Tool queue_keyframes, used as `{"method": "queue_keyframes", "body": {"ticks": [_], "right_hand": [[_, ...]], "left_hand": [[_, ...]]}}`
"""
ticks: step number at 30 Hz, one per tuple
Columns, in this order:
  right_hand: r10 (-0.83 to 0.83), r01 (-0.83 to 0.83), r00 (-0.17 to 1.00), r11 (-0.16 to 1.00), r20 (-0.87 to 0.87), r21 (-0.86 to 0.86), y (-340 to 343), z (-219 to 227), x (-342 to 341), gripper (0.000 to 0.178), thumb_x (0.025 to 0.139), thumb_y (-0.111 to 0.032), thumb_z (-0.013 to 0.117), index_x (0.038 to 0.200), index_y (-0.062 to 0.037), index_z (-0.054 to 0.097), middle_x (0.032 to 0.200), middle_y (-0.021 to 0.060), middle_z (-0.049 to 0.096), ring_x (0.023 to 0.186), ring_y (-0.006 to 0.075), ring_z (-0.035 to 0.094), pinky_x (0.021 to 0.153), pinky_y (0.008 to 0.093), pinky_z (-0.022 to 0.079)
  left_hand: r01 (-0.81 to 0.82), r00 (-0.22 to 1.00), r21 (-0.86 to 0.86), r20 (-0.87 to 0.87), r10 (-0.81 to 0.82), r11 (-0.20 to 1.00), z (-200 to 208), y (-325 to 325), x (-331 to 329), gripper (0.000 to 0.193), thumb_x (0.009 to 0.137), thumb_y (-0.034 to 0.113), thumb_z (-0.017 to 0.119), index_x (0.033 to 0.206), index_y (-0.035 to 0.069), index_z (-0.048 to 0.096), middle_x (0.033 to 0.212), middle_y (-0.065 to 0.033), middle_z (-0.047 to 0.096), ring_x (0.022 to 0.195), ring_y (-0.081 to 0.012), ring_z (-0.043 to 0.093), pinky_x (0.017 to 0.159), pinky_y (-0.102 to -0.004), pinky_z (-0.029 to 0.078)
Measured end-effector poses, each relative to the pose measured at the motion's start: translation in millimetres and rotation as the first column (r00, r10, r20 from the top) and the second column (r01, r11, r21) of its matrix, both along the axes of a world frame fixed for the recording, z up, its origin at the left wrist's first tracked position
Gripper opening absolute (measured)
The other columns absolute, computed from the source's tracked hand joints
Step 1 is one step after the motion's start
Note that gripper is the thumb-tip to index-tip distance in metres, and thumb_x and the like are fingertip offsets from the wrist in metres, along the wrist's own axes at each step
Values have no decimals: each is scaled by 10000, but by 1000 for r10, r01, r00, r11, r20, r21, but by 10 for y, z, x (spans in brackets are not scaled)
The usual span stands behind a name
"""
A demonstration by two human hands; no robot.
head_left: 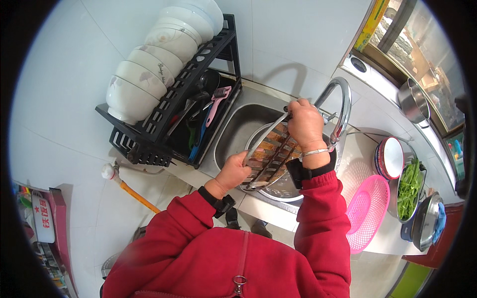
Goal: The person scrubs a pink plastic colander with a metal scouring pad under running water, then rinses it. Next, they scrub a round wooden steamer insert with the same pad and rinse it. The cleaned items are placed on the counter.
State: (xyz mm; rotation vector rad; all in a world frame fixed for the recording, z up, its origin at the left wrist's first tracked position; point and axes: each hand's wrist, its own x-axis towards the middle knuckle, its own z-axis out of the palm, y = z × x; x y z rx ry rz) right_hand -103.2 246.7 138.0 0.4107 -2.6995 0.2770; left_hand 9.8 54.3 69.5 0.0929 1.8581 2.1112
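My left hand [231,175] grips the near left rim of a slotted piece with a metal rim and brown-orange bands [271,156]. My right hand [306,125] is closed on its far right edge. The piece is tilted above a wide metal basin [285,187], which sits in the steel sink [224,134] and is partly hidden. Pinkish shapes show through the slots, but I cannot make them out. The curved chrome faucet [346,97] stands just right of my right hand. No running water can be made out.
Left of the sink, a black dish rack [191,74] holds several white bowls [135,99] and utensils, including a pink-handled peeler [214,107]. On the right are a pink mesh basket [368,213], stacked bowls [391,156], leafy greens [409,186] and a metal pot [413,101].
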Motion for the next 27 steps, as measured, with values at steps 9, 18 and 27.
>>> {"method": "queue_keyframes", "body": {"ticks": [9,18,27], "right_hand": [[182,-164,975,977,-127,137,-544,65,491,97,655,-124,598,748,-116,574,808,59,517,792,247,578,593,335,504],[88,-144,947,976,-310,-163,-81,-103,68,250,677,-82,584,924,-108,607,953,86,573,783,266,573,618,355,494],[441,-436,887,897,-139,70,-526,-14,618,260,646,-104,591,902,-120,633,1013,64,569,823,245,573,633,340,494]], "left_hand": [[-169,946,-355,-321,50,920,-47,22,-291,265,785,39,587,1042,-19,551,858,-169,631,772,-220,616,703,-315,475],[-162,977,-248,-177,119,955,-115,-58,-108,193,810,5,570,990,-65,574,884,-39,623,802,-65,534,713,-231,459],[-171,954,-244,-283,99,955,-166,-40,-206,179,794,-12,589,968,-54,577,870,-29,622,760,-62,530,680,-234,461]]}}
